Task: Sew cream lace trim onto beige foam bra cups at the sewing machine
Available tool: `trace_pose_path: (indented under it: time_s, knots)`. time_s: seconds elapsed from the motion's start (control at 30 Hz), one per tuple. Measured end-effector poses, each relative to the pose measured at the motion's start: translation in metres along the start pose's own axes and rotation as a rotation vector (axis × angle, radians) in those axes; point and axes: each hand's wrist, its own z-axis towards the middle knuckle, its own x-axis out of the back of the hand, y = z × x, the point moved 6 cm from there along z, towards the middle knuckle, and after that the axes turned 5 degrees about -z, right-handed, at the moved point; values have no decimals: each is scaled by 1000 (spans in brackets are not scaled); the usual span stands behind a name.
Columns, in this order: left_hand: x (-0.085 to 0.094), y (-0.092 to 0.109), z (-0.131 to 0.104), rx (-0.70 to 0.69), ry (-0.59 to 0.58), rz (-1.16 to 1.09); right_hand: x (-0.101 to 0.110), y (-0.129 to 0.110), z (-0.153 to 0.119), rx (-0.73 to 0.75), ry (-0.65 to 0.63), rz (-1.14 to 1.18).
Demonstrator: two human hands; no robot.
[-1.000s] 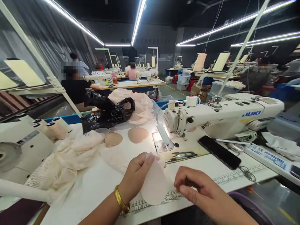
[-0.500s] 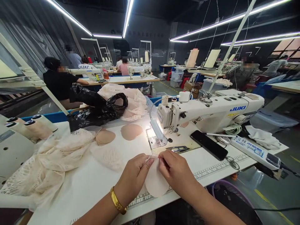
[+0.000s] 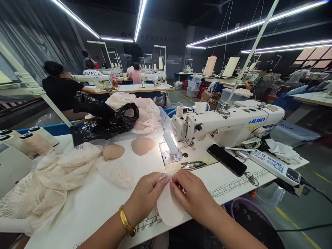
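We note left hand (image 3: pixel 146 193) and right hand (image 3: pixel 194 192) both pinching the pale fabric piece (image 3: pixel 167 207) by its upper end above the table's (image 3: pixel 85 193) near edge, seemingly for fine control, snips (image 3: pixel 192 164) lying just beyond, presumably for easy reach.

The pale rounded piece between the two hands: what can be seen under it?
Beside the pale piece, on its left, the white tabletop and printed ruler show; the ruler reappears beyond the right hand. Whatever lies directly beneath is covered.
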Motion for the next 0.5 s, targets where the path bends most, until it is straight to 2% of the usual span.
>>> trace_pose_path:
  time_s: [0.1,0.17,0.27,0.33,0.37,0.4,0.43,0.47,0.5]
  knots:
    - [0,-1,0,20,-6,2,3,5,2,17,125,-29]
    - [-2,-1,0,22,-38,-9,15,18,5,-84,201,45]
    - [-4,1,-1,-26,-69,10,39,36,0,-281,271,458]
    - [-2,2,-1,-68,-61,70,59,40,-12,-304,309,809]
    - [0,2,-1,-93,-48,107,71,39,-21,-267,308,927]
    - [4,3,-1,-134,-24,146,78,35,-31,-219,188,993]
    - [9,4,-1,-191,16,189,81,30,-44,-190,-30,986]
    - [13,7,-2,-258,65,240,83,28,-60,-177,-245,896]
    - [18,9,-4,-328,115,296,88,34,-78,-224,-367,735]
